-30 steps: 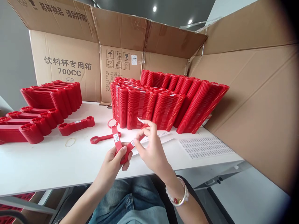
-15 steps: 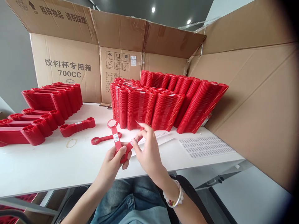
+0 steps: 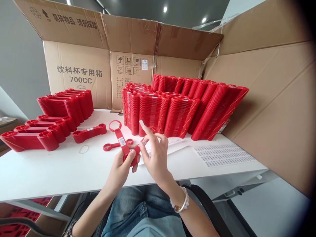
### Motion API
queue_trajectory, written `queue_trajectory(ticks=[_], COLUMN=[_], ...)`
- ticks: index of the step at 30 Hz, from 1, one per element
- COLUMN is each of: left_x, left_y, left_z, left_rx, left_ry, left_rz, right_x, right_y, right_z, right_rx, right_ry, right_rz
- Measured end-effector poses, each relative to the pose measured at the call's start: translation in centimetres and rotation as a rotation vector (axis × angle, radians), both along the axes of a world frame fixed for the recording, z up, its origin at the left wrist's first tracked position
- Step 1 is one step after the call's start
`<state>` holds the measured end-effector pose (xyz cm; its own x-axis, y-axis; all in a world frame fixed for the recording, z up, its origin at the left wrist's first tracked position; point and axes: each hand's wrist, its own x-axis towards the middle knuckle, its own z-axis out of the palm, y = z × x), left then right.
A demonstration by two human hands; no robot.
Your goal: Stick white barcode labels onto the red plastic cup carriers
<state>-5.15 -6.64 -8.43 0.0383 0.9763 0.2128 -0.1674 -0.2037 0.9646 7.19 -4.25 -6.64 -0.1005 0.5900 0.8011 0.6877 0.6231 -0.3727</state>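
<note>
We find a white table (image 3: pixel 61 176) on a grey metal frame (image 3: pixel 40 208). Behind it stands an opened cardboard carton; its back panel (image 3: pixel 79 54) bears Chinese characters above "700CC". We note a printed upward arrow on the upper flap (image 3: pixel 61 24), and a block of handling symbols (image 3: pixel 128 65) beside a small white sticker (image 3: pixel 144 65). A plain cardboard panel (image 3: pixel 269 98) closes the right side. Clear tape (image 3: pixel 216 25) trails at the upper right corner. We further record a black chair (image 3: pixel 203 200) below the table edge and lit ceiling lamps (image 3: pixel 165 9) overhead.
</note>
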Motion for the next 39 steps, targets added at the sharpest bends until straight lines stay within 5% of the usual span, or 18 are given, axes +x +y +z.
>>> queue_trajectory(ticks=[13,20,33,39], left_x=[-0.1,0.2,0.2,0.1], left_y=[-0.8,-0.7,-0.6,-1.1], left_z=[0.1,0.0,-0.1,0.0], left_rx=[-0.001,-0.012,0.047,0.065], left_ry=[0.024,0.005,0.145,0.346], left_rz=[-0.076,-0.068,-0.023,-0.056], right_x=[2.3,1.4,5.1,4.8], right_y=[1.8,0.4,1.3,0.4], right_z=[1.0,0.3,1.4,3.6], right_rx=[0.084,0.019,0.023,0.263], right_ry=[0.107,0.086,0.305,0.277], right_rz=[-0.107,-0.018,-0.161,-0.145])
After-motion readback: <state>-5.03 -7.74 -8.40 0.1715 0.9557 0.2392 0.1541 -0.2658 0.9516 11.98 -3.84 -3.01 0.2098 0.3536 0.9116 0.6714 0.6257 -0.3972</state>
